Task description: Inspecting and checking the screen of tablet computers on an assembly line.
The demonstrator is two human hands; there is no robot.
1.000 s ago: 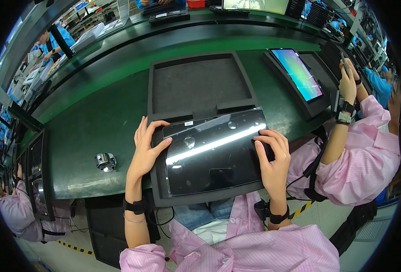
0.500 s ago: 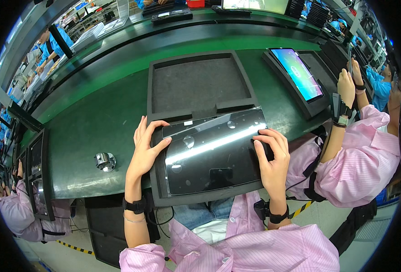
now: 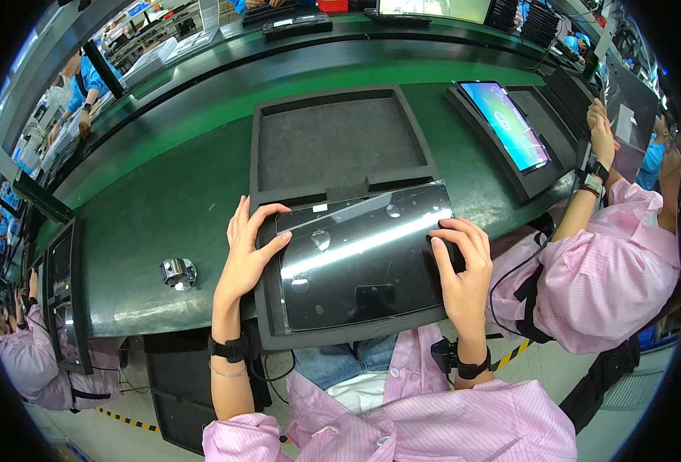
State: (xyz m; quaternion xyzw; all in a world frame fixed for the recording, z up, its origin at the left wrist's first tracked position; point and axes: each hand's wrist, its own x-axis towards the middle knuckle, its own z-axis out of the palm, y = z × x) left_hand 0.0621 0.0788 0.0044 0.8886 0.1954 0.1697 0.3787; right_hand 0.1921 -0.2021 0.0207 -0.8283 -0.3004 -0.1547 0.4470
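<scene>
Both hands — left hand (image 3: 248, 250) and right hand (image 3: 460, 266) — spread flat on the glossy dark panel (image 3: 359, 262), seating it in its near tray (image 3: 348, 335) — even pressure next.

Both forearms rise from pink sleeves, each wrist wearing a black strap. The left hand (image 3: 248, 250) lies flat with fingers spread and thumb reaching right; the right hand (image 3: 462, 266) arches, fingertips curled downward.

The co-worker's raised hand (image 3: 600, 127) now sits higher and farther from the lit tablet (image 3: 504, 123), up beside the dark panel (image 3: 625, 108).
</scene>
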